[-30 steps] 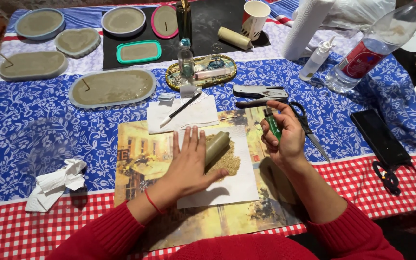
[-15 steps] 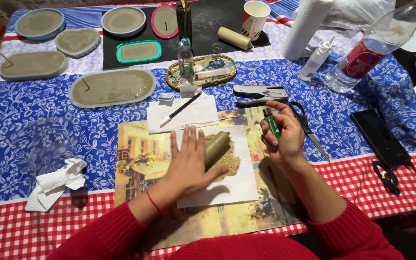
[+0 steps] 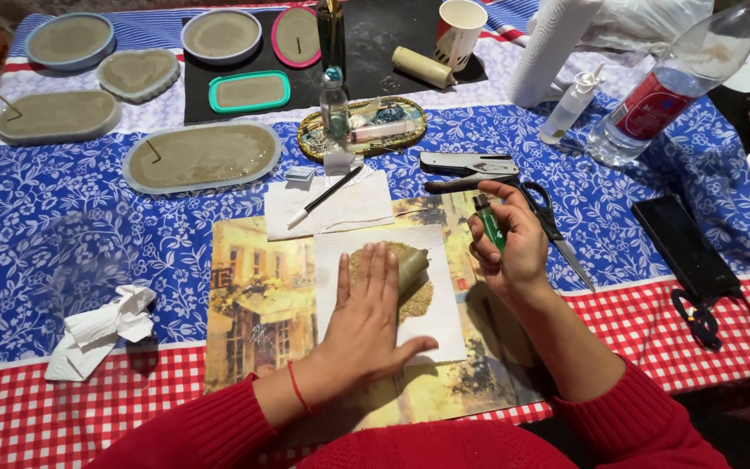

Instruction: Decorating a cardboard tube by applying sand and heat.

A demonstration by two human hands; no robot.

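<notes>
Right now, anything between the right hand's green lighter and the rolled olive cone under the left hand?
Nothing visible. The right hand holds the green plastic lighter just right of the rolled olive cone, which the left hand presses; only bare white paper sheet lies between.

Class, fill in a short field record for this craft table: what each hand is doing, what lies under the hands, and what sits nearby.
left hand: pressed flat on a khaki roll and grainy patch
right hand: holds a green lighter upright
under the hands: white sheet on a printed picture mat
nearby right: scissors, black stapler
nearby left: crumpled tissue
far side: filled moulds, one large oval
table cover: blue floral cloth
</notes>
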